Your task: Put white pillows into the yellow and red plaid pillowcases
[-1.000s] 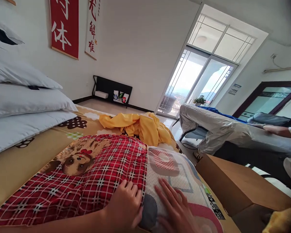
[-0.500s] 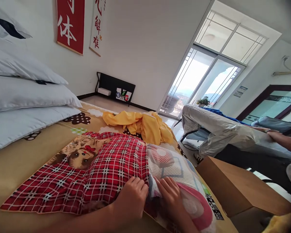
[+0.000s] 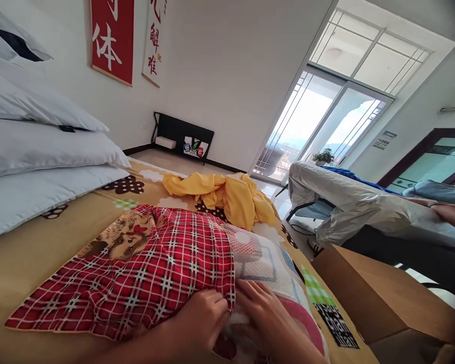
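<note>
From afar I saw the left hand (image 3: 209, 316) pinching the case (image 3: 170, 258) around the pillow (image 3: 288, 263), the right hand (image 3: 263, 306) atop it, fingers together; even tension seemed key!

I read this as a room, perhaps in a home, from the pillows (image 3: 41, 146), sheet (image 3: 15, 275), scrolls (image 3: 116, 38) and glass door (image 3: 307, 114); the box (image 3: 382, 288) and plastic (image 3: 354, 197) leave me unsure.

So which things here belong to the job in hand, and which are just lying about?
Job in hand:
plaid cover, its edge under the left hand
patterned pillow, partly inside it, under the right hand

Apparently just lying about:
yellow cloth
white pillows
cardboard box
</note>
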